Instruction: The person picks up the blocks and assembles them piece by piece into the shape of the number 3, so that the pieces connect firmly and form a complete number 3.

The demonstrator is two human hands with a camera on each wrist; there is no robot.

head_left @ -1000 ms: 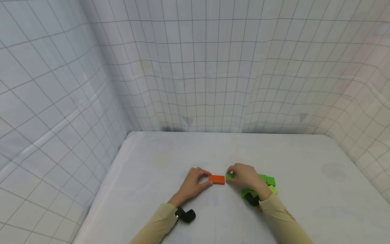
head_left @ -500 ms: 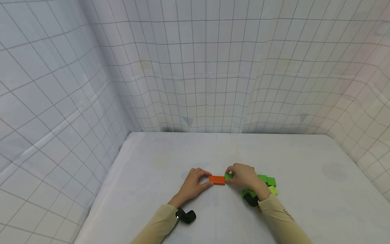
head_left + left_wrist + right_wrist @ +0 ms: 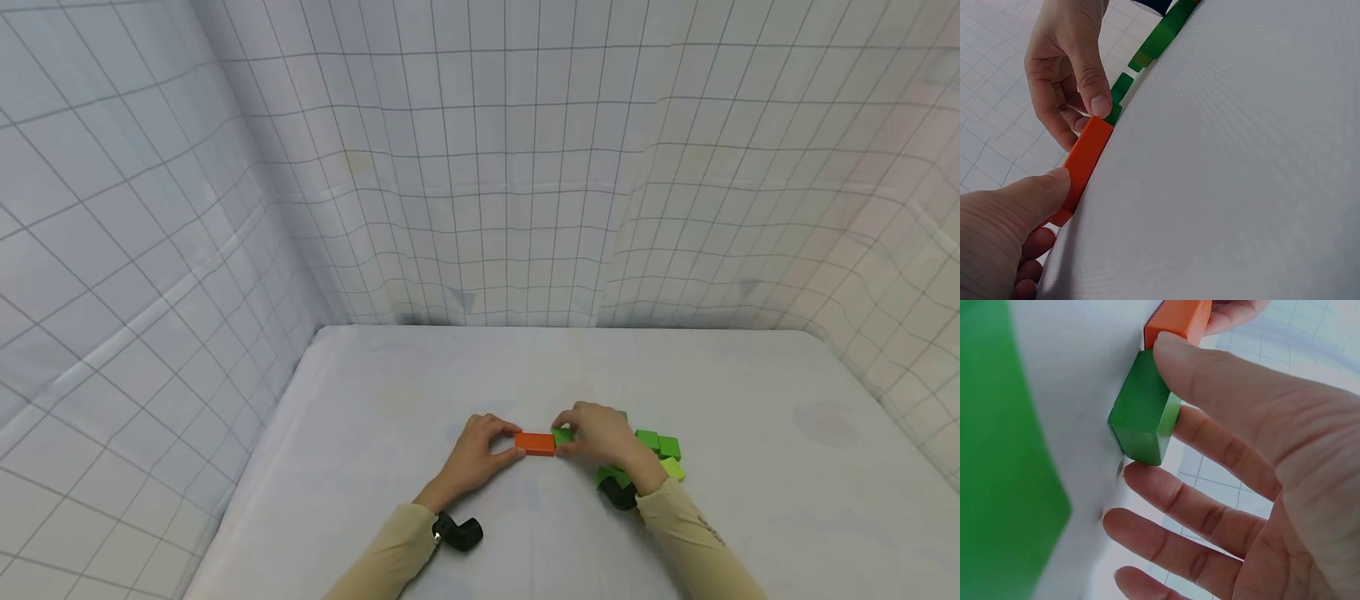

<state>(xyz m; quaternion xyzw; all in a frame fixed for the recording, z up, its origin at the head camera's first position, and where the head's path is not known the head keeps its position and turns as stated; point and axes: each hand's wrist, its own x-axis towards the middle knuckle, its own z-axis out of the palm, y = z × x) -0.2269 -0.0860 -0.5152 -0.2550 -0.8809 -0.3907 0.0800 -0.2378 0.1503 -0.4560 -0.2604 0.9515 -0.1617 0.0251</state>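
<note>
On the white table lies an orange rectangular block (image 3: 535, 444), and my left hand (image 3: 474, 454) pinches its left end between thumb and fingers. The left wrist view shows that thumb (image 3: 1054, 187) pressed on the side of the orange block (image 3: 1088, 156). My right hand (image 3: 600, 435) pinches a smaller green block (image 3: 561, 436) at the orange block's right end. From the right wrist, the green block (image 3: 1141, 403) appears end to end with the orange block (image 3: 1179, 319). The right thumb (image 3: 1179, 359) lies where they meet, and the other fingers spread below.
Several more green blocks (image 3: 647, 440) and a yellow-green block (image 3: 672, 468) lie right of and under my right wrist, partly hidden by it. Each wrist wears a black camera (image 3: 461, 533). Grid-patterned white cloth (image 3: 525, 208) rises behind the table and at both sides.
My right hand has slid the green block a little left, closing the narrow gap to the orange block. The left hand has stayed nearly still on the orange block.
</note>
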